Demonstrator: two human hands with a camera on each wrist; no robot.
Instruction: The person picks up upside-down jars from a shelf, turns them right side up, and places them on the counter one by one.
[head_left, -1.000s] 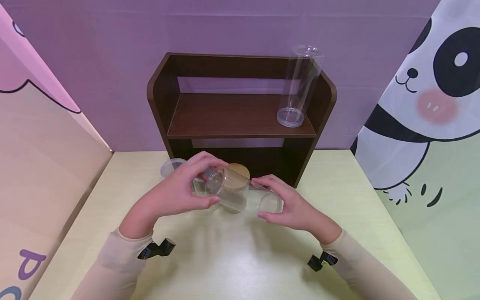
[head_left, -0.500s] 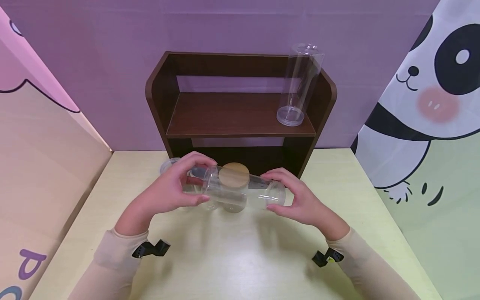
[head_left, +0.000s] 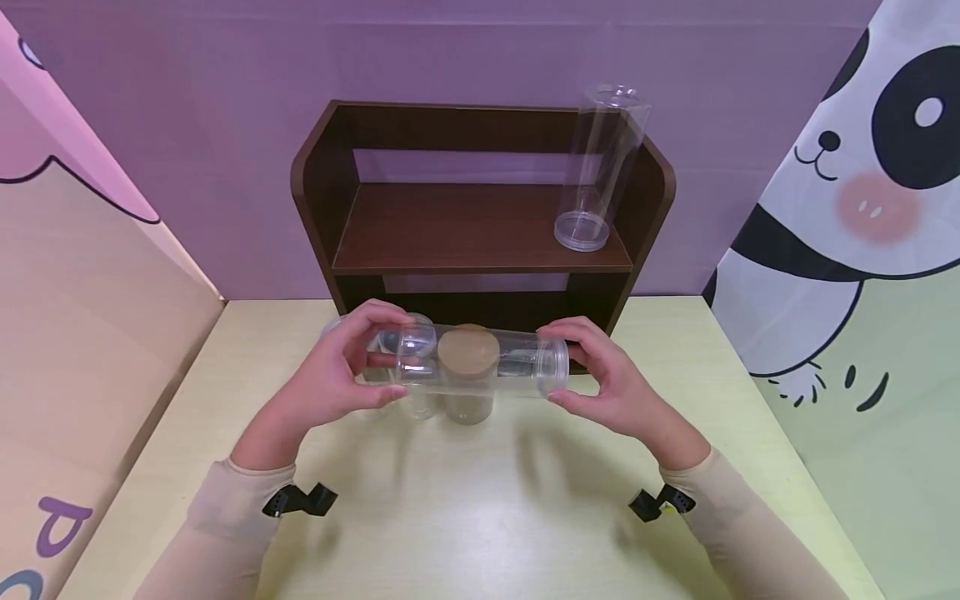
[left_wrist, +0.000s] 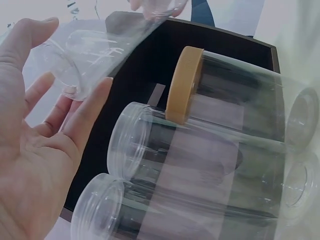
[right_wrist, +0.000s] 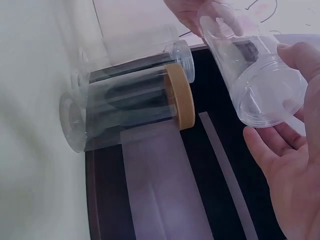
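Observation:
A clear plastic jar [head_left: 517, 360] lies sideways in the air between both hands, its lidded end to the right. My left hand [head_left: 327, 379] grips its left end, thumb below and fingers above. At the other end, my right hand [head_left: 611, 385] holds the jar round its clear lid [right_wrist: 267, 95]. Behind and below it, a jar with a tan lid [left_wrist: 185, 85] stands upright on the table. Left of that are two clear-lidded jars, the nearer one [left_wrist: 131, 140] beside the tan-lidded jar; in the head view the left hand and the held jar partly cover them.
A dark brown two-tier shelf [head_left: 480, 229] stands at the back of the pale table [head_left: 480, 517]. On its upper board, at the right, a tall clear jar [head_left: 600, 171] stands upright. Printed cloth walls [head_left: 855, 208] close in the sides.
The held jar has swung from a tilt to nearly level, its right end rising. My right hand has moved right and up; my left hand has shifted slightly left.

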